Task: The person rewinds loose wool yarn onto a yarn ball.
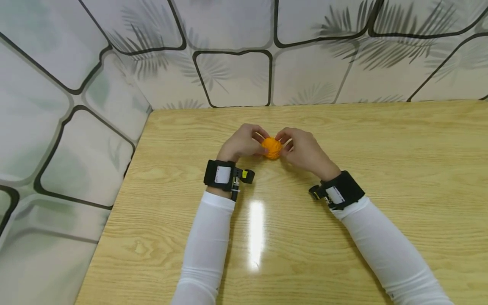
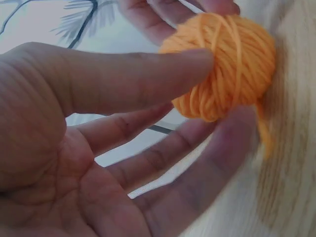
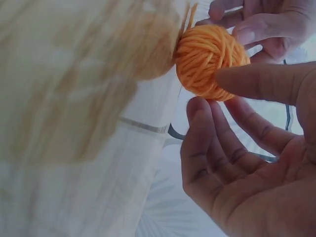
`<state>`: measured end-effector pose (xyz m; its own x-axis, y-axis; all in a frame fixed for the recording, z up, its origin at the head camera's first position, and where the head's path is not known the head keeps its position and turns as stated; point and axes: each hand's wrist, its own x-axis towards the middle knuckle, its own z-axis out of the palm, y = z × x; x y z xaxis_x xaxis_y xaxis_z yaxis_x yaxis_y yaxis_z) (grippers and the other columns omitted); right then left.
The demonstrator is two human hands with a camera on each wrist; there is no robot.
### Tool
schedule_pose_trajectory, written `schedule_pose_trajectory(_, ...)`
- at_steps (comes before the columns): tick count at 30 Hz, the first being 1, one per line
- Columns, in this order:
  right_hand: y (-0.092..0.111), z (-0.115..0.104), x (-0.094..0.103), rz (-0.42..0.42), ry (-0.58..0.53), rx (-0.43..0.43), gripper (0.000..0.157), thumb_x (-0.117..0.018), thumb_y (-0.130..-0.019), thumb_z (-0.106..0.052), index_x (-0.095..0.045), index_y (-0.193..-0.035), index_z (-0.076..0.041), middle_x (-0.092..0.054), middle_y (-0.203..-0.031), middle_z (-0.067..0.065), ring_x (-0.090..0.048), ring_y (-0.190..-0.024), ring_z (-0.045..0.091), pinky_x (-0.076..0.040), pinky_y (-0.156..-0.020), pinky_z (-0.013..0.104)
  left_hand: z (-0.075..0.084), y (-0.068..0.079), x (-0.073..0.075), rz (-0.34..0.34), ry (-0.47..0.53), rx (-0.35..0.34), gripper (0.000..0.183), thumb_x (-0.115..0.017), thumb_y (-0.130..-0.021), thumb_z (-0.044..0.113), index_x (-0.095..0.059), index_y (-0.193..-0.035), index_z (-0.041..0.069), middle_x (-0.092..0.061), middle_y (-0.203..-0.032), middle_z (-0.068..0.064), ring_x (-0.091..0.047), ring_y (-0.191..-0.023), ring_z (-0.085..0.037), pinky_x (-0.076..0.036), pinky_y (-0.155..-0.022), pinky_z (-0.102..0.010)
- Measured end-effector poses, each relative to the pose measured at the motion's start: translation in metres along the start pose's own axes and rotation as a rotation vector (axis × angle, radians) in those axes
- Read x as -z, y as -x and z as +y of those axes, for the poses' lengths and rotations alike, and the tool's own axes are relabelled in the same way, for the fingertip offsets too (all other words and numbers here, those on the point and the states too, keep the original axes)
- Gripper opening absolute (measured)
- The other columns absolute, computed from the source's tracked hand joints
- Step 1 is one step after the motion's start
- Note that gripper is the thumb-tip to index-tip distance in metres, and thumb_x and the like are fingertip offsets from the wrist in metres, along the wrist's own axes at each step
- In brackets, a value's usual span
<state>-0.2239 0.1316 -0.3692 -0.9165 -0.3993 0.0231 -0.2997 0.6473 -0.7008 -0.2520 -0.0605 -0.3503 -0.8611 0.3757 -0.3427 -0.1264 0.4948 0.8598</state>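
A small ball of orange yarn [image 1: 272, 148] is held between both hands, low over the wooden table. My left hand [image 1: 245, 140] grips it from the left; in the left wrist view the thumb [image 2: 148, 76] lies across the strands and the fingers curve beneath. From the other side my right hand [image 1: 303, 148] holds it, and in the right wrist view that thumb [image 3: 261, 83] presses on the wound yarn [image 3: 205, 59] with the fingertips under it. A short loose yarn end [image 2: 264, 131] hangs off the ball toward the tabletop.
The light wood table [image 1: 381, 161] spreads out around the hands, with a bright reflection in front of them. A wall [image 1: 312, 76] with a stone and palm-leaf pattern rises behind its far edge, and another wall [image 1: 84, 161] stands along the left.
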Motion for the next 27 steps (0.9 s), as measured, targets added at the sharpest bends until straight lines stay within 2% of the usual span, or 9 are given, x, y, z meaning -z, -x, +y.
schedule_pose_trajectory(2,0.0004,-0.0008,0.0000,-0.027,-0.003,0.000,0.039,-0.064,-0.080,-0.006,-0.053,-0.117,-0.006,-0.057,-0.110,0.011,-0.059,-0.090,0.023,-0.050,-0.074,0.031,-0.0005,-0.0012,-0.0010,0.006,-0.002,-0.005,0.035,-0.072,-0.073,0.000,-0.058,-0.105,0.005,-0.056,-0.104,-0.013,-0.056,-0.093,-0.025,-0.050,-0.072,-0.028)
schedule_pose_trajectory(7,0.0003,-0.0007,-0.0017,-0.058,0.014,0.000,0.050,-0.067,-0.082,-0.013,-0.048,-0.128,-0.005,-0.055,-0.120,0.014,-0.058,-0.092,0.024,-0.050,-0.074,0.031,-0.0008,-0.0013,-0.0024,0.002,-0.008,0.023,0.034,-0.071,-0.077,0.007,-0.057,-0.107,0.004,-0.058,-0.101,-0.013,-0.058,-0.088,-0.027,-0.051,-0.072,-0.033)
schedule_pose_trajectory(12,0.0000,-0.0012,-0.0031,-0.049,0.018,0.012,0.052,-0.065,-0.084,-0.011,-0.046,-0.131,-0.004,-0.051,-0.125,0.014,-0.057,-0.096,0.026,-0.049,-0.078,0.031,0.0008,0.0013,-0.0017,0.012,-0.103,0.074,0.033,-0.071,-0.078,0.013,-0.057,-0.106,0.003,-0.059,-0.096,-0.011,-0.057,-0.081,-0.026,-0.049,-0.069,-0.032)
schedule_pose_trajectory(16,0.0003,-0.0023,-0.0031,-0.047,0.007,0.026,0.050,-0.064,-0.083,-0.009,-0.047,-0.130,-0.005,-0.052,-0.123,0.014,-0.056,-0.099,0.027,-0.048,-0.080,0.032,0.0032,0.0037,-0.0005,-0.013,-0.198,0.111,0.037,-0.070,-0.079,0.018,-0.056,-0.109,0.002,-0.059,-0.098,-0.010,-0.056,-0.084,-0.024,-0.048,-0.070,-0.029)
schedule_pose_trajectory(18,0.0006,-0.0025,-0.0030,-0.042,0.009,0.034,0.049,-0.065,-0.083,-0.008,-0.049,-0.129,-0.006,-0.054,-0.120,0.014,-0.057,-0.098,0.027,-0.048,-0.079,0.032,0.0043,0.0048,0.0004,-0.030,-0.246,0.106,0.041,-0.069,-0.079,0.020,-0.055,-0.113,0.002,-0.059,-0.101,-0.009,-0.055,-0.086,-0.023,-0.047,-0.071,-0.029)
schedule_pose_trajectory(21,0.0008,-0.0030,-0.0031,-0.027,0.028,0.056,0.047,-0.065,-0.081,-0.005,-0.053,-0.127,-0.008,-0.056,-0.114,0.013,-0.057,-0.094,0.026,-0.049,-0.077,0.033,0.0054,0.0061,0.0024,-0.029,-0.299,0.063,0.043,-0.069,-0.079,0.022,-0.056,-0.117,0.006,-0.055,-0.106,-0.006,-0.052,-0.090,-0.020,-0.045,-0.071,-0.028)
schedule_pose_trajectory(27,0.0008,-0.0047,-0.0041,-0.001,0.089,0.103,0.046,-0.063,-0.080,-0.001,-0.057,-0.125,-0.010,-0.058,-0.108,0.012,-0.059,-0.088,0.024,-0.050,-0.071,0.032,0.0072,0.0080,0.0047,-0.029,-0.229,0.000,0.039,-0.070,-0.080,0.025,-0.058,-0.115,0.011,-0.056,-0.106,-0.007,-0.055,-0.093,-0.020,-0.048,-0.073,-0.029)
